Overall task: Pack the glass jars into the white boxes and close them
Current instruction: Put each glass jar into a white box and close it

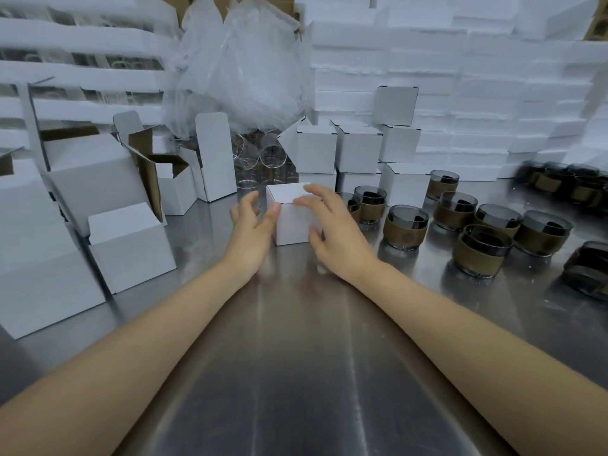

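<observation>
a closed white box (292,222) is sitting in the middle of the steel worktop (296,357), toward its far edge. the left hand (251,232) is hovering at the box's left side, fingers loosely curled around nothing, thumb tip touching the box's near top corner. the right hand (332,232) is reaching over the box's right side, fingers spread and nearly straight, fingertips lying on the lid; i cannot tell whether its thumb is touching the right wall. glass jars (406,227) with brown bands are standing toward the worktop's right edge. open white boxes (131,248) are standing along the left edge. closed boxes (358,149) are sitting stacked at the far edge, beside clear glasses (269,153) lying under a plastic bag (243,60).
</observation>
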Demonstrator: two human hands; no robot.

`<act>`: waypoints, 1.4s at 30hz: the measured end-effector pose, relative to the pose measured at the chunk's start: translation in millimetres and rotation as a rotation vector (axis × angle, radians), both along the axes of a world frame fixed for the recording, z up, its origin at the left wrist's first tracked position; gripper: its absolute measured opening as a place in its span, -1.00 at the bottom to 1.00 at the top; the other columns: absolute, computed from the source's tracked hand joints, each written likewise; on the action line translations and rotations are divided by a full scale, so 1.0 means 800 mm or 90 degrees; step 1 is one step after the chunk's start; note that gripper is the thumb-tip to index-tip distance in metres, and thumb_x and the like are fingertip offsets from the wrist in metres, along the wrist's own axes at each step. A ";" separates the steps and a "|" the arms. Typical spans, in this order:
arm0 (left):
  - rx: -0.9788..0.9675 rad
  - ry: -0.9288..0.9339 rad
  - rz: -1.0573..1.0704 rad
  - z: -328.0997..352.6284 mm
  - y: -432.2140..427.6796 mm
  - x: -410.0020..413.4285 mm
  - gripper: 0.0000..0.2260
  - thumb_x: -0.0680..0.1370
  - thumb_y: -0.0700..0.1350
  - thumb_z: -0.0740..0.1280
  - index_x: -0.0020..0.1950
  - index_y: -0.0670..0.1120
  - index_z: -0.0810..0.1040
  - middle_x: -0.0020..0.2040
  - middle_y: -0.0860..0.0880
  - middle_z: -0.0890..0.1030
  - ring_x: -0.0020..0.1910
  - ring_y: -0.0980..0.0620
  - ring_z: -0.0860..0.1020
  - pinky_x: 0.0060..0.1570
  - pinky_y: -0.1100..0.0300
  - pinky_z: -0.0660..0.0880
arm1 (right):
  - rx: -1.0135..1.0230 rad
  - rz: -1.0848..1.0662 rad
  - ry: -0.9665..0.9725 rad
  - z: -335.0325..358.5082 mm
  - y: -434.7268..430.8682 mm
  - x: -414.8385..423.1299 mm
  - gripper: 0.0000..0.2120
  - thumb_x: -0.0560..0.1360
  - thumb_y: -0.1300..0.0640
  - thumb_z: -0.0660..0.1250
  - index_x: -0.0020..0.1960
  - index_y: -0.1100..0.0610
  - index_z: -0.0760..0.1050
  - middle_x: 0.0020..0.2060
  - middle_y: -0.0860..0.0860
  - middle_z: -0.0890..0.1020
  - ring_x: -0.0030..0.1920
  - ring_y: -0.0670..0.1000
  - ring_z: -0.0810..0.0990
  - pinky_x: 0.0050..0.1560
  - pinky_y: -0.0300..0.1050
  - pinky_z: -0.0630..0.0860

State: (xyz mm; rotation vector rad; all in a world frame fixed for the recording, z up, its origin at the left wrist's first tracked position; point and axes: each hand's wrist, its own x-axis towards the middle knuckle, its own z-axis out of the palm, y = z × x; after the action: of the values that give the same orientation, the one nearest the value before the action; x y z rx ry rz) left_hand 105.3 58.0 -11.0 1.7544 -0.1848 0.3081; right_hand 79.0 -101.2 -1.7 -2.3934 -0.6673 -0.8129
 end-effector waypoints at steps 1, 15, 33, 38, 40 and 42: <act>0.003 -0.003 0.011 -0.001 0.000 0.001 -0.54 0.63 0.05 0.20 0.48 -0.05 0.20 0.41 -0.04 0.20 0.39 0.00 0.33 0.37 -0.12 0.33 | -0.045 0.016 -0.004 -0.001 0.002 0.001 -0.57 0.42 0.51 0.18 0.25 0.30 0.49 0.43 0.22 0.31 0.48 0.17 0.23 0.42 -0.24 0.14; 0.000 0.003 0.083 0.000 0.001 0.001 -0.63 0.60 -0.27 0.17 0.40 -0.08 0.29 0.38 -0.05 0.29 0.30 0.05 0.38 0.28 0.20 0.36 | -0.229 0.002 0.084 0.001 0.055 0.077 -0.64 0.51 0.33 0.14 0.26 0.24 0.51 0.56 0.12 -0.17 0.54 0.15 -0.30 0.53 0.01 -0.23; 0.050 0.020 0.074 0.005 -0.001 -0.006 -0.64 0.58 -0.29 0.13 0.37 -0.09 0.36 0.35 -0.03 0.28 0.25 0.12 0.38 0.07 0.42 0.24 | -0.202 -0.164 0.288 0.003 0.070 0.100 -0.73 0.56 0.16 0.13 0.16 0.25 0.47 0.14 0.17 0.51 0.15 0.19 0.51 0.02 -0.01 0.46; -0.062 0.077 0.161 0.009 -0.005 0.004 -0.62 0.65 -0.04 0.10 0.45 -0.09 0.25 0.42 -0.08 0.34 0.27 -0.01 0.45 0.31 0.12 0.33 | -0.227 -0.100 0.121 0.004 0.111 0.097 -0.74 0.59 0.19 0.15 0.24 0.23 0.42 0.14 0.17 0.48 0.15 0.16 0.47 0.02 -0.03 0.38; -0.120 0.090 0.200 0.013 -0.005 0.006 -0.60 0.65 0.01 0.04 0.46 -0.08 0.23 0.42 -0.11 0.35 0.32 -0.07 0.43 0.34 -0.03 0.35 | 0.009 0.030 0.209 0.002 0.134 0.089 -0.71 0.62 0.22 0.10 0.29 0.28 0.41 0.19 0.21 0.48 0.19 0.16 0.46 0.11 -0.03 0.37; -0.155 0.091 0.231 0.014 -0.002 0.006 -0.58 0.64 -0.02 0.04 0.49 -0.08 0.18 0.47 -0.11 0.26 0.38 -0.09 0.36 0.36 -0.06 0.32 | 0.242 0.100 0.274 -0.003 0.153 0.080 -0.67 0.64 0.23 0.03 0.32 0.35 0.35 0.26 0.29 0.43 0.25 0.21 0.42 0.24 0.07 0.36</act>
State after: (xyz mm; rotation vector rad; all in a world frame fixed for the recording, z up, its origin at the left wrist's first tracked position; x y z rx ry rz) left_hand 110.4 56.7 0.1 1.5540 0.2682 0.4457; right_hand 143.0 21.1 -4.3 -2.0421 -0.4679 -0.3041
